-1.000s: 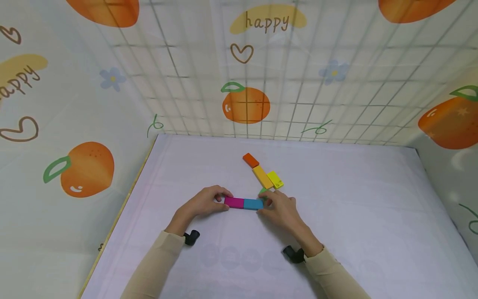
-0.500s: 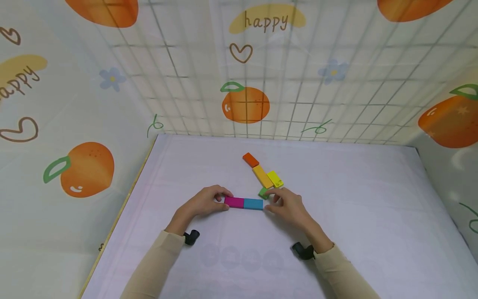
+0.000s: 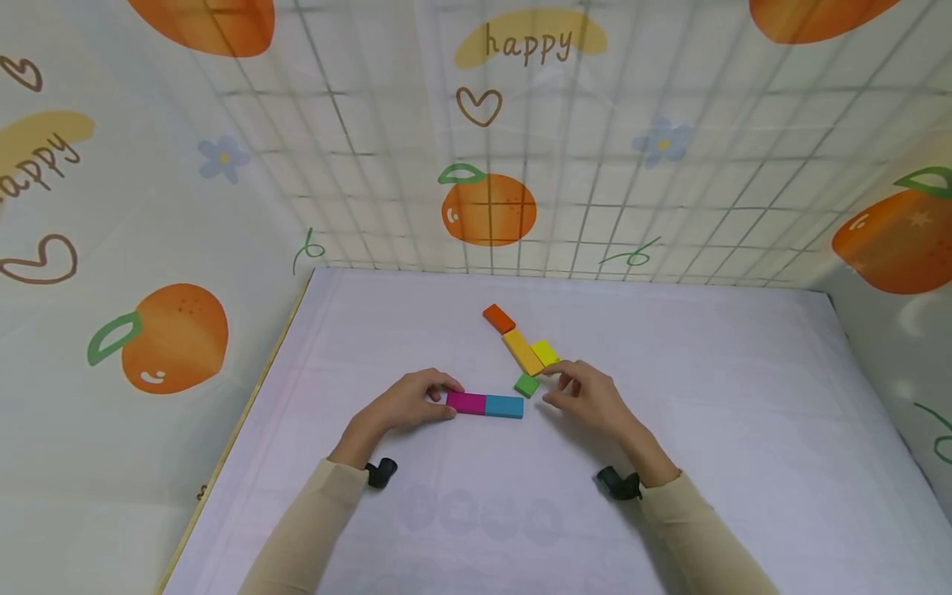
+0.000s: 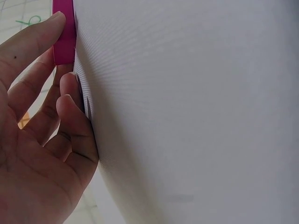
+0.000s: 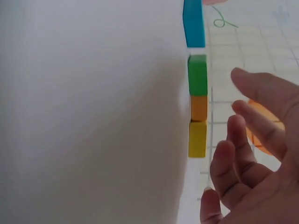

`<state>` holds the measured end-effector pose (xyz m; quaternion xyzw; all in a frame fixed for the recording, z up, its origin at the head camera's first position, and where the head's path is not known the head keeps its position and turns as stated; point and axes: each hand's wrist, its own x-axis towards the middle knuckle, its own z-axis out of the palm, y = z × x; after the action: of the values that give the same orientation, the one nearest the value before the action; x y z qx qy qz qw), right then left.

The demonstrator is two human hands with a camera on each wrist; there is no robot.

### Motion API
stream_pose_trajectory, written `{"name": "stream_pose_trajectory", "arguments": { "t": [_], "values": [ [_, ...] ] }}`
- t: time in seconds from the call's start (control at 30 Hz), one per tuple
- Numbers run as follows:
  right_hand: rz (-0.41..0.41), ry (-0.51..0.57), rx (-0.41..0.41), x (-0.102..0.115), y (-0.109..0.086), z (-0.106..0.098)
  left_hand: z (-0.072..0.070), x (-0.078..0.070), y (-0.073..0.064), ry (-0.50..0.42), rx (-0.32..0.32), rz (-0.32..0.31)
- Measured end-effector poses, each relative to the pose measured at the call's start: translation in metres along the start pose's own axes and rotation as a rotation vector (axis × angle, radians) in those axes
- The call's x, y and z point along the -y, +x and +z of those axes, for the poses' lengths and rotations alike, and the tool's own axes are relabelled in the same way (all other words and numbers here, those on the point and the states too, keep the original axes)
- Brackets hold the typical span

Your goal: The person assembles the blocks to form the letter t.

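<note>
My left hand [image 3: 404, 402] pinches the left end of a magenta block [image 3: 465, 403] between thumb and fingers; the left wrist view shows the thumb [image 4: 42, 35] on its side. A blue block [image 3: 504, 406] lies end to end with the magenta one on the white table. My right hand [image 3: 591, 398] hovers with nothing in it, fingers loosely bent, just right of a small green block [image 3: 526, 386]. Its index fingertip overlaps the near corner of a yellow block [image 3: 545, 352] in the head view. In the right wrist view the fingers stand apart from the blocks.
An amber block [image 3: 523, 353] lies slanted beside the yellow one, its near end at the green block. An orange-red block [image 3: 498, 318] continues that line at the far end. Behind the table [image 3: 706, 355] stands a grid covered with orange-printed cloth [image 3: 402, 207].
My right hand has let go of the blue block's right end and moved right and slightly away from me, uncovering the green block. The left hand keeps its place on the magenta block.
</note>
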<state>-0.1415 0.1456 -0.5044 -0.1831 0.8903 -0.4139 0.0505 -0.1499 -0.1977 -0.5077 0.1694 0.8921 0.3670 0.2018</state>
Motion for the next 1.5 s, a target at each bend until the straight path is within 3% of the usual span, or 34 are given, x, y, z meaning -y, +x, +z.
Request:
{"name": "stream_pose_trajectory", "arguments": {
  "t": [0.8,1.27,1.5],
  "values": [
    [-0.03,0.062,0.076,-0.02,0.028,-0.028,-0.001,-0.002,-0.002,0.006,0.004,0.003],
    [0.001,0.078,0.221,-0.037,0.054,-0.036,-0.002,-0.004,-0.002,0.007,0.004,-0.01],
    [-0.034,0.072,0.266,-0.044,0.063,-0.037,-0.002,-0.006,-0.003,0.007,0.004,-0.013]
  ]
}}
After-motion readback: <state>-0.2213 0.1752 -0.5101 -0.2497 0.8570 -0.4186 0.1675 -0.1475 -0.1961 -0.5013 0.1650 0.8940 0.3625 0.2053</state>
